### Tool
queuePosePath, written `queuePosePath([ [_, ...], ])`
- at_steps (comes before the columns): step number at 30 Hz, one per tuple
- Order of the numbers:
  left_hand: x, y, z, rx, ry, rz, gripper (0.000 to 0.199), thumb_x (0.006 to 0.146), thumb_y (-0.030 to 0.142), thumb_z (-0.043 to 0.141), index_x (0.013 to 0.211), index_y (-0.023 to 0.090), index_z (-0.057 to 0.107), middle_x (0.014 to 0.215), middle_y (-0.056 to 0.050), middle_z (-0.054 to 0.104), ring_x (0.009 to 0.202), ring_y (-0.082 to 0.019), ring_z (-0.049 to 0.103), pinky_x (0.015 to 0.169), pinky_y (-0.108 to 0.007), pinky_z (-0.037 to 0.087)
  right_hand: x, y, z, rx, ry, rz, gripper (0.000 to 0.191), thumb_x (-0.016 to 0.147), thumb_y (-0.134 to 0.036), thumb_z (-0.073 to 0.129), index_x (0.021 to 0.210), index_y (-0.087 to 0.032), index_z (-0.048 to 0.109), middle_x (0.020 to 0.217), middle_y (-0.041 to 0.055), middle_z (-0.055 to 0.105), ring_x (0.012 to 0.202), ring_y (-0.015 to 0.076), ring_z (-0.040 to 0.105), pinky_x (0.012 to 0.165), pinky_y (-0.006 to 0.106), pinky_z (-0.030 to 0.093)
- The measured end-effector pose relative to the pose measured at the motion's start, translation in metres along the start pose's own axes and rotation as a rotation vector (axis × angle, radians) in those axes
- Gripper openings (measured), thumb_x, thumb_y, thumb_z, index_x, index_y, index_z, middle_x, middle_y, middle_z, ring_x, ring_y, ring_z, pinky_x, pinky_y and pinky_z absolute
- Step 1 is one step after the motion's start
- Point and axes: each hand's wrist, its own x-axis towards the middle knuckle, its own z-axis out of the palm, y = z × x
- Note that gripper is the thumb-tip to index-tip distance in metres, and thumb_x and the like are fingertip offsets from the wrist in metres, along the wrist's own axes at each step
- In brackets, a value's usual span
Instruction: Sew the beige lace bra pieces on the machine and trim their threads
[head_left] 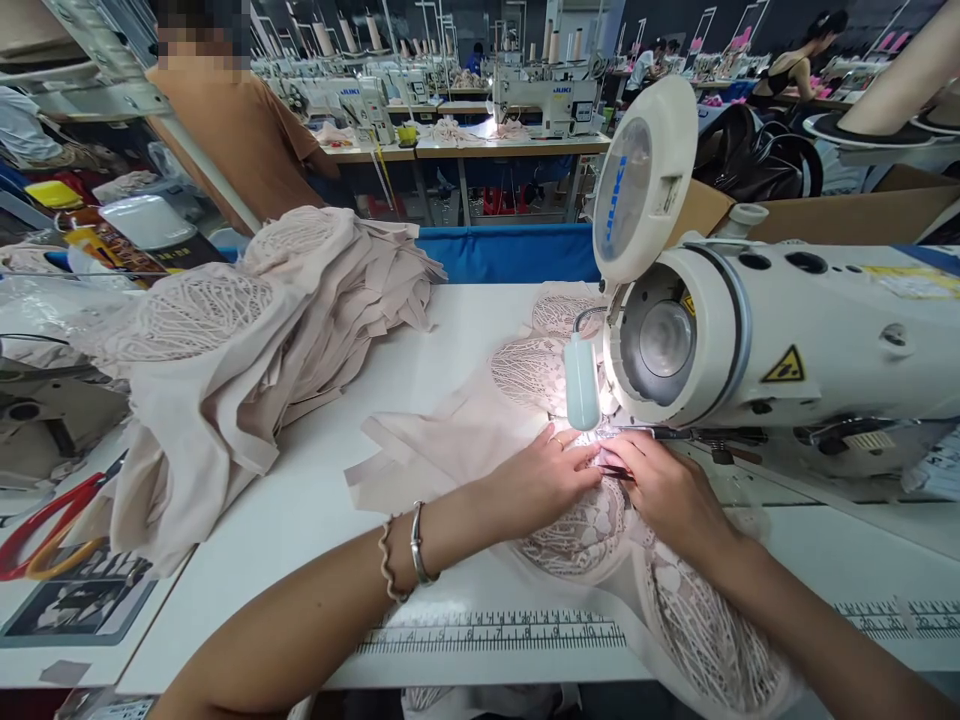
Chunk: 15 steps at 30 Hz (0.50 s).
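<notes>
Pale pink lace bra pieces (574, 540) lie under the head of a white sewing machine (810, 330), joined to thin plain fabric spreading left. My left hand (547, 478) rests on the lace beside the lit needle area, its fingertips pressed together on the cloth. Close on its right, my right hand (671, 495) has its fingers closed at the same seam. A small dark two-pronged tool (618, 472) sticks out from under the right fingers; its full shape is hidden. A pale green lamp (582, 385) hangs just above the fingertips and partly hides the needle.
A heap of similar lace pieces (300, 310) lies at the left. Red-and-orange-handled scissors (56, 525) are at the far left. A printed ruler (495, 632) runs along the table's front edge. A person in a brown shirt (232, 130) sits beyond, among other sewing machines (544, 100).
</notes>
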Motion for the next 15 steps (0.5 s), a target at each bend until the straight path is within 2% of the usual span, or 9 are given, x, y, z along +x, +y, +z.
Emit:
queuePosePath([
  [3, 0.000, -0.003, -0.006, -0.016, -0.028, -0.014, 0.024, 0.097, 0.009, 0.045, 0.107, 0.013, 0.066, 0.117, -0.011, 0.067, 0.104, -0.026, 0.060, 0.093, -0.043, 0.049, 0.004, -0.004, -0.008, -0.054, 0.011, -0.008, 0.026, 0.091, -0.010, 0.045, 0.095, -0.019, 0.069, 0.092, 0.0057, 0.071, 0.077, 0.0181, 0.066, 0.066, 0.028, 0.047],
  [5, -0.001, -0.001, -0.007, 0.020, -0.024, -0.026, 0.021, 0.100, 0.025, 0.049, 0.103, 0.012, 0.066, 0.112, -0.013, 0.066, 0.100, -0.028, 0.061, 0.090, -0.044, 0.049, 0.001, -0.009, -0.017, -0.105, 0.041, 0.009, 0.030, 0.088, -0.007, 0.045, 0.097, -0.022, 0.069, 0.087, 0.0024, 0.070, 0.071, 0.0168, 0.063, 0.057, 0.028, 0.040],
  [7, -0.001, 0.002, -0.005, 0.097, 0.017, -0.018, 0.037, 0.100, 0.045, 0.053, 0.100, 0.010, 0.066, 0.111, -0.016, 0.065, 0.100, -0.031, 0.060, 0.085, -0.045, 0.049, -0.009, -0.016, -0.026, -0.143, 0.054, 0.049, 0.029, 0.089, -0.010, 0.044, 0.094, -0.024, 0.068, 0.085, 0.0012, 0.067, 0.067, 0.0160, 0.061, 0.050, 0.028, 0.035],
  [8, -0.001, 0.004, -0.003, 0.136, 0.041, 0.004, 0.042, 0.099, 0.049, 0.054, 0.099, 0.009, 0.065, 0.111, -0.017, 0.065, 0.100, -0.032, 0.060, 0.082, -0.044, 0.049, -0.017, -0.020, -0.030, -0.152, 0.050, 0.070, 0.025, 0.092, -0.014, 0.044, 0.090, -0.024, 0.067, 0.085, 0.0014, 0.065, 0.063, 0.0153, 0.059, 0.048, 0.027, 0.033],
  [9, -0.001, 0.006, -0.002, 0.163, 0.058, 0.041, 0.040, 0.100, 0.047, 0.053, 0.098, 0.009, 0.065, 0.109, -0.017, 0.065, 0.098, -0.031, 0.060, 0.080, -0.042, 0.049, -0.025, -0.024, -0.031, -0.158, 0.042, 0.092, 0.023, 0.096, -0.021, 0.044, 0.087, -0.023, 0.065, 0.086, 0.0019, 0.063, 0.059, 0.0144, 0.057, 0.046, 0.027, 0.032],
  [12, -0.001, 0.011, 0.002, 0.172, 0.057, 0.164, 0.031, 0.106, 0.027, 0.042, 0.093, 0.011, 0.065, 0.098, -0.013, 0.066, 0.085, -0.022, 0.060, 0.075, -0.035, 0.048, -0.052, -0.033, -0.028, -0.190, 0.056, 0.131, 0.035, 0.103, -0.041, 0.038, 0.083, -0.021, 0.059, 0.085, 0.0028, 0.060, 0.050, 0.0117, 0.052, 0.042, 0.027, 0.029],
  [13, -0.001, 0.012, 0.002, 0.165, 0.053, 0.185, 0.032, 0.107, 0.026, 0.040, 0.093, 0.011, 0.066, 0.097, -0.012, 0.067, 0.084, -0.021, 0.060, 0.075, -0.034, 0.048, -0.058, -0.033, -0.025, -0.193, 0.070, 0.124, 0.037, 0.104, -0.040, 0.036, 0.081, -0.021, 0.058, 0.083, 0.0025, 0.059, 0.050, 0.0117, 0.052, 0.044, 0.026, 0.029],
  [15, -0.002, 0.013, 0.002, 0.152, 0.055, 0.178, 0.032, 0.106, 0.033, 0.044, 0.097, 0.012, 0.066, 0.100, -0.013, 0.068, 0.087, -0.022, 0.061, 0.076, -0.035, 0.049, -0.065, -0.030, -0.019, -0.166, 0.106, 0.055, 0.037, 0.104, -0.033, 0.037, 0.072, -0.022, 0.053, 0.074, 0.0012, 0.058, 0.053, 0.0125, 0.054, 0.049, 0.026, 0.033],
])
